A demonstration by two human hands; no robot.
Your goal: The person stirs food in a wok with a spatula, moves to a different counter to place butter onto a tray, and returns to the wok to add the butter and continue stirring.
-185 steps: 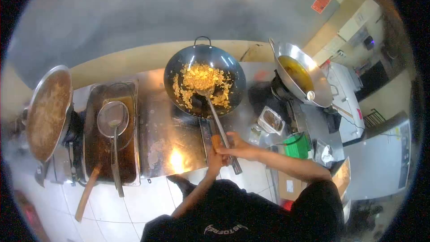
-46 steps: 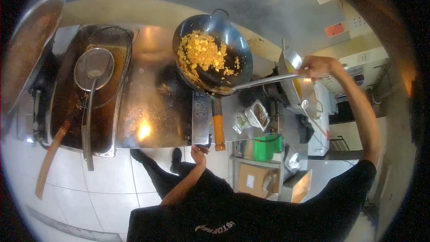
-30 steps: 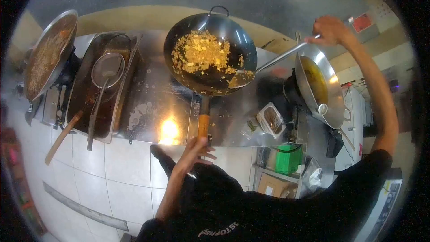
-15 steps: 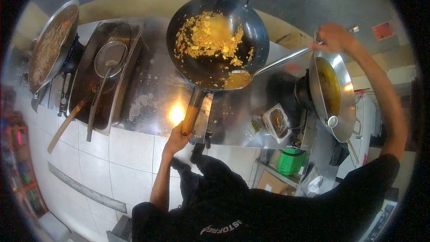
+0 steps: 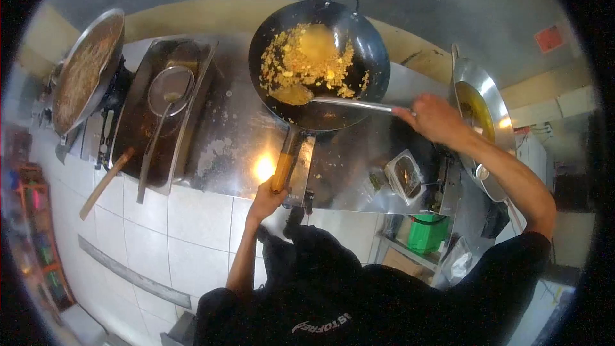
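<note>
A dark wok (image 5: 366,45) with a loop on its far rim holds yellow, crumbly food (image 5: 301,57), which looks like egg and rice. My left hand (image 5: 268,201) is closed around the wok's wooden handle (image 5: 280,173). In my right hand (image 5: 437,119) is the metal shaft of a wok ladle (image 5: 352,102), gripped near its end. The ladle's bowl rests low inside the wok at the near left edge of the food. A blurred pale patch, perhaps steam or a lens smear, covers part of the food.
A large pan of brown liquid (image 5: 86,80) stands far left, beside a rectangular metal tray (image 5: 168,154) with a strainer (image 5: 172,90) in it. To the right are a wok of yellow oil (image 5: 475,112) and a small container (image 5: 405,176) near the counter's front edge.
My right hand has moved left and nearer to me, carrying the ladle's bowl from the wok's near right side leftward to the food. My left hand still grips the handle.
</note>
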